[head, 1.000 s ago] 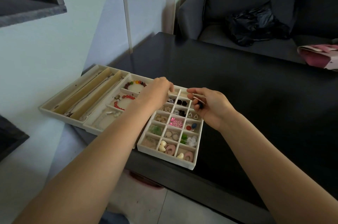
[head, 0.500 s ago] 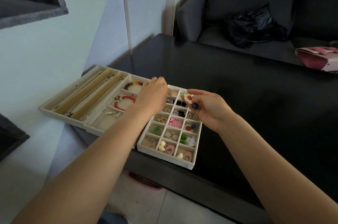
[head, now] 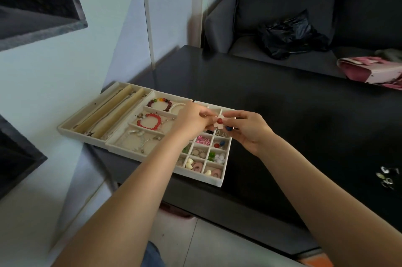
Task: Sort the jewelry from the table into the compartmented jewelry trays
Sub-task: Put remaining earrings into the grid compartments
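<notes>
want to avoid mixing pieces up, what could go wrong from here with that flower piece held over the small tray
1. The flower piece is pinched between both hands above the grid tray; a slip could drop it into a filled cell.
2. The left hand hides several cells, so placement may be partly blind.
3. Loose jewelry near the table's right edge could be forgotten.
</notes>
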